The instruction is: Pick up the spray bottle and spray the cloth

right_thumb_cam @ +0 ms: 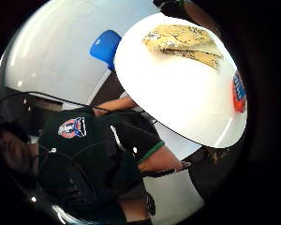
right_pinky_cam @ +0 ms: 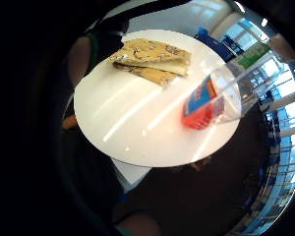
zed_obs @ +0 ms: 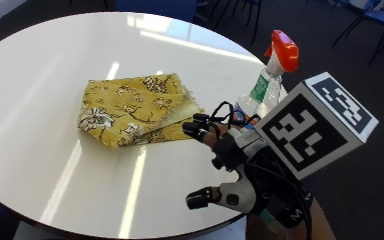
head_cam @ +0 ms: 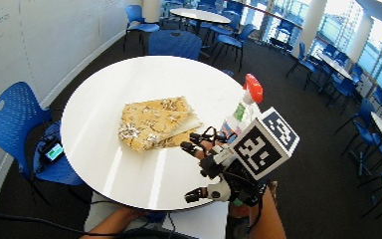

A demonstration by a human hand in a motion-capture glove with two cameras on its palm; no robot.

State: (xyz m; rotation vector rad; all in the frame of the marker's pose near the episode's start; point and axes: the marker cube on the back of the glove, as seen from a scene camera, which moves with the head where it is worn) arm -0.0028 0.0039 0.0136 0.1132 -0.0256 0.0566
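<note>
A folded yellow floral cloth (zed_obs: 135,110) lies near the middle of the round white table (zed_obs: 45,65). A clear spray bottle (zed_obs: 272,75) with an orange trigger head and a green label stands upright near the table's edge, to the right of the cloth. My gloved right hand (zed_obs: 235,155) hovers over the table's near edge just in front of the bottle, fingers spread and holding nothing. The little finger side palm view has the bottle (right_pinky_cam: 211,98) close by and the cloth (right_pinky_cam: 152,59) beyond it. In the thumb side view the cloth (right_thumb_cam: 185,42) and the bottle's label (right_thumb_cam: 238,91) show.
A blue chair (head_cam: 19,124) stands left of the table and another (head_cam: 174,45) behind it. More tables and chairs fill the room beyond. The person's black-shirted body (right_thumb_cam: 84,140) is at the table's near edge, their bare hand (head_cam: 118,219) below it.
</note>
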